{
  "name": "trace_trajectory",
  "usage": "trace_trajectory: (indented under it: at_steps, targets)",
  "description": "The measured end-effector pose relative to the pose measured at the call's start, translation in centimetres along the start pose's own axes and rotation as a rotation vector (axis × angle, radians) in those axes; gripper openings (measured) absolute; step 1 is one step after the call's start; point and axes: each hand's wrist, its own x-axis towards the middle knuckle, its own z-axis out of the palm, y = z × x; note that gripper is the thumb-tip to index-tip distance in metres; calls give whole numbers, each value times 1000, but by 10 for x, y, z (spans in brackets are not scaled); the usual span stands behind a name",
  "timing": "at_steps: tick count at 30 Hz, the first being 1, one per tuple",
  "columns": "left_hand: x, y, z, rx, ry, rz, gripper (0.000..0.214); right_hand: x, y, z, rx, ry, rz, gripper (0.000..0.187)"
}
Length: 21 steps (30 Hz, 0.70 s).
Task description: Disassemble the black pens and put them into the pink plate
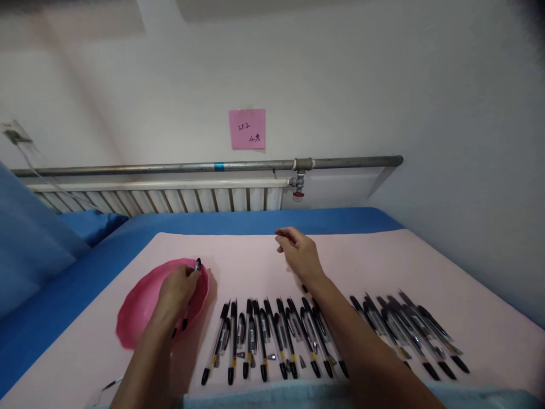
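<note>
My left hand reaches over a pink bowl and pinches a small black pen part between its fingertips above the bowl's far rim. My right hand hovers above the pink sheet past the pens, its fingers loosely curled; nothing shows in them. Several black-and-clear pens lie side by side in a row near me, with small loose tips and caps among them. A second bunch of pens lies to the right of my right forearm.
The pink sheet covers a blue-clothed table. Behind it run a white radiator and a grey pipe with a red valve. A pink note sticks on the wall. Blue fabric rises at left.
</note>
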Motion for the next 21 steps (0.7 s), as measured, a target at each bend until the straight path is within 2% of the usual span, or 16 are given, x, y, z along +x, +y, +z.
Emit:
trace_trajectory:
  at_steps: [2,4,6,8,13,21]
  targets:
    - [0,0,0,243,-72,-11,21,8,2,-11,-145,54,-26,23]
    - [0,2,1,363,-115,-7,28,14,7,-22,-392,35,-34,25]
    - [-2,4,2,425,-136,7,35,18,13,-30,-698,-74,0,26]
    - [-3,7,3,479,-115,24,39,18,20,-34,-909,-194,56,25]
    - [-2,3,4,559,-65,95,45,11,32,-27,-1012,-334,124,22]
    - [2,-11,7,496,-59,46,31,-2,31,-4,-1076,-421,103,29]
